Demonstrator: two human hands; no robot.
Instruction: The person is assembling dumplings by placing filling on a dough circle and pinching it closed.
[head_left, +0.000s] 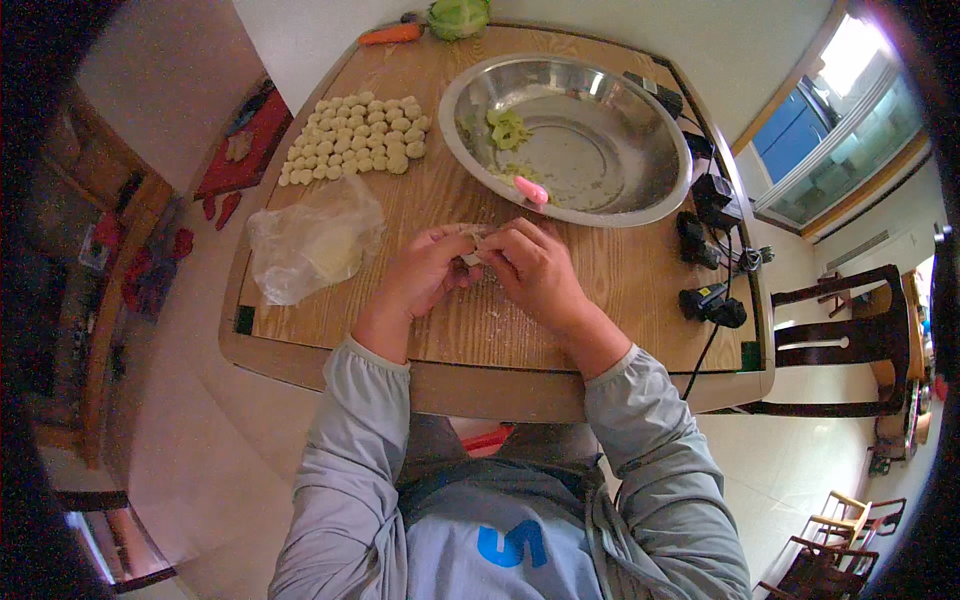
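Near the middle of the wooden table (465, 337), my left hand (431, 266) and my right hand (529, 266) meet, both closed on a small piece of pale dough (472, 259) mostly hidden by the fingers. Just beyond them stands a wide stainless steel basin (600, 150) with chopped green vegetable (508, 129) at its left side and a pink-handled utensil (531, 190) at its near rim. Many small dough balls (352, 139) lie in rows at the upper left. A clear plastic bag (277, 247) with pale dough (334, 251) inside lies left of my left hand.
A carrot (390, 34) and a cabbage (459, 16) lie at the table's far edge. Black power adapters (718, 201) and cables line the right edge. A dark wooden chair (840, 341) stands to the right. White flour specks dot the tabletop near my hands.
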